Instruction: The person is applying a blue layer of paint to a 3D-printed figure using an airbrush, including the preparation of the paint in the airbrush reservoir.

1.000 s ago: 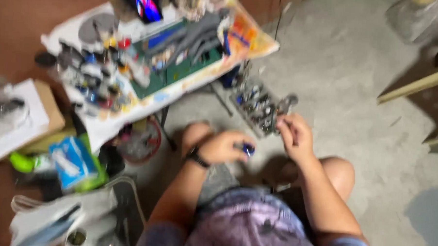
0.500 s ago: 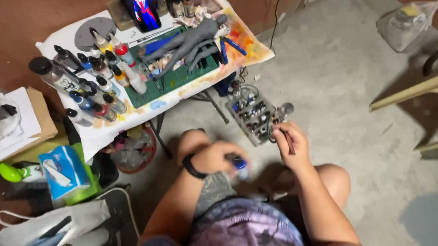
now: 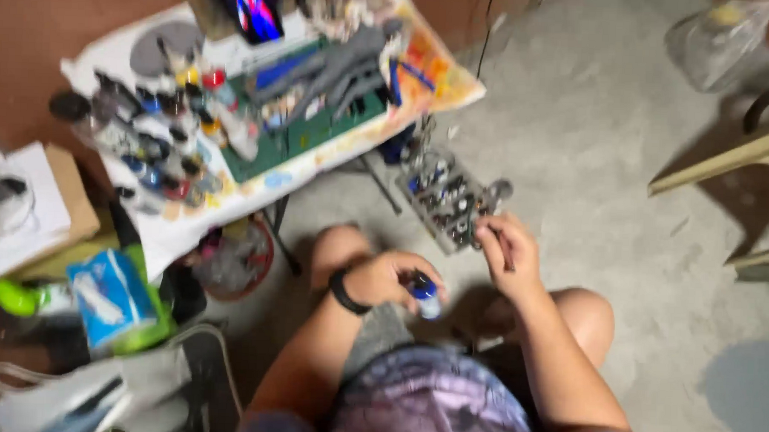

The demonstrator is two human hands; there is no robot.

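Note:
My left hand [image 3: 393, 278], with a black band at the wrist, grips a small bottle with a blue cap [image 3: 426, 294] above my lap. My right hand [image 3: 508, 254] is raised beside it, its fingers pinched on a thin dark stick-like tool [image 3: 503, 247]. Just beyond my right hand, a grey tray of small paint bottles [image 3: 447, 195] lies on the concrete floor. The frame is blurred, so fine detail is lost.
A low table [image 3: 258, 186] at the upper left carries a green cutting mat, several paint bottles, grey model parts and a lit phone [image 3: 257, 5]. Boxes, a blue packet [image 3: 109, 298] and a bag lie at the left. Pale chair legs [image 3: 727, 160] stand at the right.
The view has shifted and blurred. My left hand has moved the blue-capped bottle a little lower toward my lap, while my right hand stays near the tray.

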